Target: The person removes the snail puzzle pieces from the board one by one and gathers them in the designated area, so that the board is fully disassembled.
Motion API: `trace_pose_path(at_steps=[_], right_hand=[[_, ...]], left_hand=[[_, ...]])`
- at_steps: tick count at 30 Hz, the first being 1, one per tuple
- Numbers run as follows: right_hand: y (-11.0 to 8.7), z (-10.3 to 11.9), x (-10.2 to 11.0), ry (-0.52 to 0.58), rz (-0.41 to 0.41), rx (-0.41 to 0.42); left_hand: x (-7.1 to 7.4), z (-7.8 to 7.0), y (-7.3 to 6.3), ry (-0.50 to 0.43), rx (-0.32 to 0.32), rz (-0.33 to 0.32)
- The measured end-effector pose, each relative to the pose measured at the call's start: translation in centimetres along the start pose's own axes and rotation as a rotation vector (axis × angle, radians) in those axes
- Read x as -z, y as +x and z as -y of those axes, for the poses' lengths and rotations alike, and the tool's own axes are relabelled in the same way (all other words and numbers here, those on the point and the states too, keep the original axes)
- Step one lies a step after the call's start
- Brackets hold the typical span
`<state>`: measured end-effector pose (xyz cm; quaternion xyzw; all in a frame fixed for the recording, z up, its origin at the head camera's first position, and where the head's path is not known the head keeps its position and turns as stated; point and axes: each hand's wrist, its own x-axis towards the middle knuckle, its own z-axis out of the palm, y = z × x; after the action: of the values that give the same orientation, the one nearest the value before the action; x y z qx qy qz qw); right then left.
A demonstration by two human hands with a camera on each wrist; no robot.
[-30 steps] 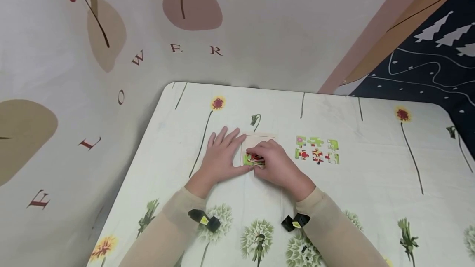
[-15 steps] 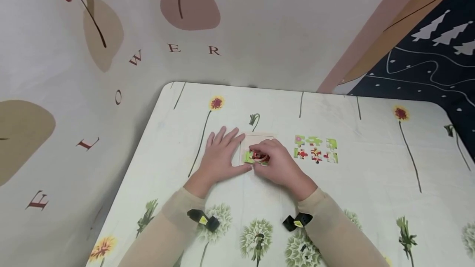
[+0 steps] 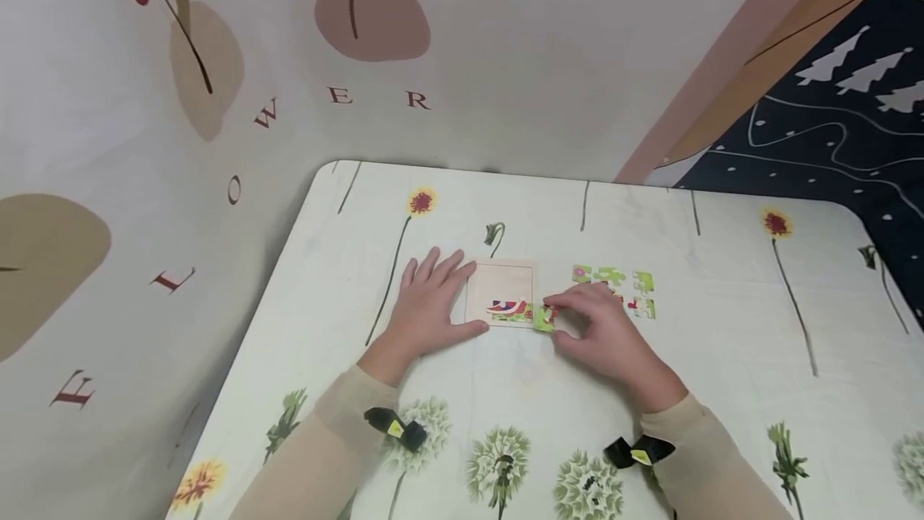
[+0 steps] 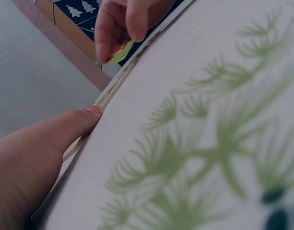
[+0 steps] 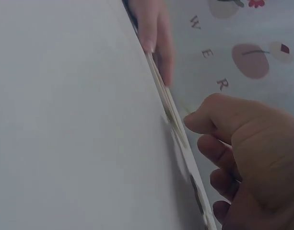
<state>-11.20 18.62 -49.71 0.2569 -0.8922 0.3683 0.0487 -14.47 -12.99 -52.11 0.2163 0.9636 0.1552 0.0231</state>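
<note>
In the head view, a square wooden puzzle tray (image 3: 498, 279) lies on the table with joined red, white and green puzzle pieces (image 3: 511, 310) in its lower right part. My left hand (image 3: 426, 303) rests at the tray's left side, fingers spread, the thumb at the lower left corner. Just off the tray's right edge, my right hand (image 3: 595, 331) pinches a green and red puzzle piece (image 3: 545, 318) between thumb and fingers. That piece (image 4: 120, 53) also shows under the right fingertips in the left wrist view.
Loose puzzle pieces (image 3: 610, 275) lie in rows to the right of the tray, some hidden behind the right hand. A flower-print cloth (image 3: 722, 303) covers the table. A printed wall panel (image 3: 505, 87) stands along the back edge.
My right hand has moved right from over the tray to its right edge, with a puzzle piece in its pinch. Pieces in the tray now show further right. The left hand has stayed put.
</note>
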Motion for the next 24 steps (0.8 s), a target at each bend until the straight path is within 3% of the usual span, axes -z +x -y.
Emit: trace_pose_path(at_steps=[9, 24], right_hand=[[-3.2, -2.2, 2.8, -0.029, -0.002, -0.056], [-3.4, -2.1, 2.6, -0.099, -0.01, -0.152]], left_hand=[[0.1, -0.1, 0.0, 0.002, -0.001, 0.003], [0.1, -0.1, 0.1, -0.011, -0.003, 0.007]])
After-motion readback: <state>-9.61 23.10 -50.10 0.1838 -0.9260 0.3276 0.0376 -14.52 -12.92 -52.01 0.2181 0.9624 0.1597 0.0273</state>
